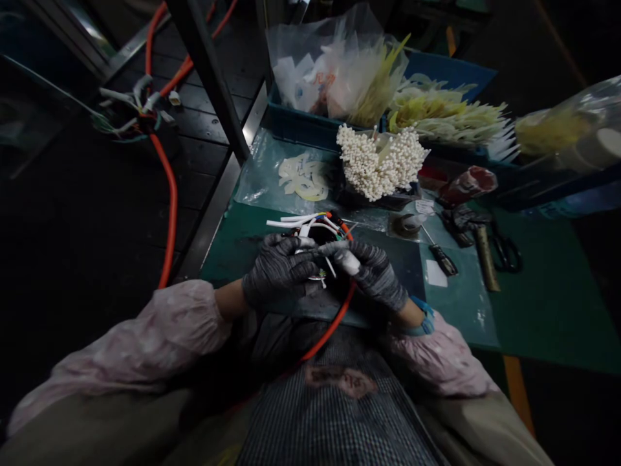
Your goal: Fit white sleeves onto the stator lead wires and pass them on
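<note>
My left hand [281, 268], in a grey knit glove, is closed on a wiring harness [303, 223] at the near edge of the bench. White-sleeved leads stick out from it to the left. My right hand [376, 268], gloved alike with white fingertips, pinches a thin wire of the same harness. The fingertips of both hands almost meet above it and hide much of its middle. A thick orange cable [339, 317] runs from the harness past my right hand and down over my lap. Below the fingers a small part with a green spot shows, too dark to name.
Behind the hands stand a box of white-tipped sticks [381, 162] and blue bins [303, 126] with bags and pale yellow sleeves. A screwdriver [442, 259], a hammer [485, 255] and scissors [509, 249] lie right. Another orange cable [169, 213] hangs at left beside a dark post [208, 77].
</note>
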Demonstrator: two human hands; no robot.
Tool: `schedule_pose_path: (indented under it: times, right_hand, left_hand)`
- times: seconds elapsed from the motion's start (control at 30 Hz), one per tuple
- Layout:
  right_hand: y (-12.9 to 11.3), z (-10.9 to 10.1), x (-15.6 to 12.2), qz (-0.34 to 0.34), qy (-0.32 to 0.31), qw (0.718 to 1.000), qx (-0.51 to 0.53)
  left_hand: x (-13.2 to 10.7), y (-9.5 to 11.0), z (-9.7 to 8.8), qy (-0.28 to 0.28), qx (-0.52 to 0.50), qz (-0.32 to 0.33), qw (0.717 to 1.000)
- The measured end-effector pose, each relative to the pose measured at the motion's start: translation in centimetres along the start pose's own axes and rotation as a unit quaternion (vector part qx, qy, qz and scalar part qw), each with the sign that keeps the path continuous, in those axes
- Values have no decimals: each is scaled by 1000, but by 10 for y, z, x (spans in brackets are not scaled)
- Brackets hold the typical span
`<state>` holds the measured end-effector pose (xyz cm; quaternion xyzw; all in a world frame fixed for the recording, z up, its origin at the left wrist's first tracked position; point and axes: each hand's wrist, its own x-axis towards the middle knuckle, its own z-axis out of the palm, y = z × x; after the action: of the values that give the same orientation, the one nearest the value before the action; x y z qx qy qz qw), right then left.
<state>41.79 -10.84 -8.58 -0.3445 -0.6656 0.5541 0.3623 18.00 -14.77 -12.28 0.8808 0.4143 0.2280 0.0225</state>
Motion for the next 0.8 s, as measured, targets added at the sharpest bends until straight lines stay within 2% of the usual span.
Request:
schedule_pose_path:
  times: [0.1, 0.17, 0.3, 0.37, 0.5, 0.57, 0.67, 0.73, 0.8]
  right_hand:
    - [-4, -6, -2, 1, -15, 1000, -1]
    - [-4, -6, -4, 4, -2, 1000, -16]
    - [0, -5, -5, 1, -9, 999, -31]
    - [2, -6, -6, -33, -20, 999, -35]
    - [12, -7, -14, -125, -108, 980, -114]
    - [18, -6, -20, -106, -128, 974, -157]
    - [26, -2, -31, -62, -84, 981, -165]
    - [25, 1, -35, -104, -91, 978, -156]
    - [19, 5, -35, -142, -136, 968, -155]
  left_hand:
    - [2, 1, -3, 82, 19, 18, 996]
    - [4, 0, -6, 106, 18, 42, 993]
    - [9, -1, -9, 106, 22, 64, 992]
    - [9, -1, -8, 115, 24, 51, 992]
    - [6, -2, -5, 78, 19, 55, 995]
    - [6, -1, -6, 61, 6, 55, 997]
    - [9, 2, -9, 92, -9, 45, 995]
    - [11, 3, -10, 116, -14, 56, 992]
    - [11, 1, -9, 99, -18, 64, 993]
